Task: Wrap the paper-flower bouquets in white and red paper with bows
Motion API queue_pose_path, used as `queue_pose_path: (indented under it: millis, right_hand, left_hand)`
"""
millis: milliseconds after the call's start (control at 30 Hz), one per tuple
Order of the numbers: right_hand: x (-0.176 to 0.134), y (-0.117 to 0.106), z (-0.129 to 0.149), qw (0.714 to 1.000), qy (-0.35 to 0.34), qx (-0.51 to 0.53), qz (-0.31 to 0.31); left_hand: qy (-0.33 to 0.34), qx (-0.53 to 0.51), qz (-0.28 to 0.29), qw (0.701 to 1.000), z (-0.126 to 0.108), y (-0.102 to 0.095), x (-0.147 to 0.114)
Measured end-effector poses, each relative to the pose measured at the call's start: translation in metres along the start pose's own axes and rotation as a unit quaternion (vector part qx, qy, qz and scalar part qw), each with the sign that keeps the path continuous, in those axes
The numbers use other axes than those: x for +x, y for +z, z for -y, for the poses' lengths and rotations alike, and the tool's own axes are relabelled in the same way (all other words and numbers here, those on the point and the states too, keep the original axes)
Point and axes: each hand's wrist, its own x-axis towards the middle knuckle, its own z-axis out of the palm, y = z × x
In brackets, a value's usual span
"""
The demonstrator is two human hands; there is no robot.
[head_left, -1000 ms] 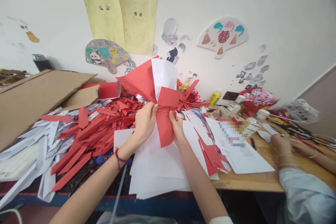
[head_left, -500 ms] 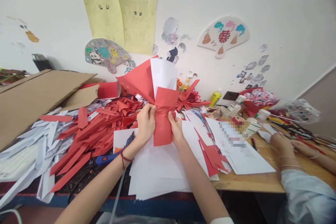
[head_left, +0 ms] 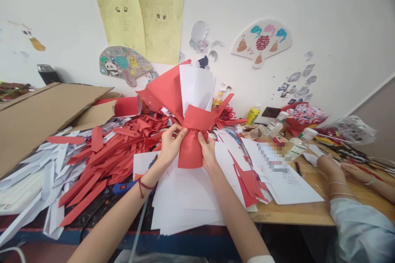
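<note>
A paper bouquet wrap (head_left: 197, 117) of red and white sheets stands upright in front of me, gathered at a pinched waist. My left hand (head_left: 171, 141) grips the waist from the left, thumb on the front and fingers curled behind. From the right, my right hand (head_left: 207, 148) presses its thumb on the same waist, its fingers hidden behind the paper. The red paper flares above and below my thumbs, with a white sheet (head_left: 196, 86) rising behind it. Below lies a stack of white paper (head_left: 187, 201).
Folded red strips (head_left: 101, 164) and white strips (head_left: 52, 181) heap at the left beside cardboard (head_left: 46, 111). A blue tool (head_left: 121, 188) lies near my left forearm. At the right are red scraps (head_left: 251, 185), a yellow bottle (head_left: 253, 114), a finished bouquet (head_left: 305, 117) and a co-worker's hands (head_left: 333, 168).
The wrap has tilted slightly, its top shifting right and its lower end left. The waist looks more tightly gathered under my thumbs. Both hands keep their hold.
</note>
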Motion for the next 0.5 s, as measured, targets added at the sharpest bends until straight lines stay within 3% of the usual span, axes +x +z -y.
queue_pose_path:
  millis: [200, 500]
  right_hand:
    - [-0.0003, 0.0008, 0.0005, 1.000, -0.004, 0.027, 0.008]
    - [-0.0006, -0.0026, 0.0062, 0.999, 0.011, 0.010, 0.053]
  left_hand:
    - [-0.021, -0.051, 0.022, 0.998, 0.0108, 0.0019, 0.0033]
    - [-0.021, -0.143, 0.070, 0.987, 0.0074, 0.0002, -0.0021]
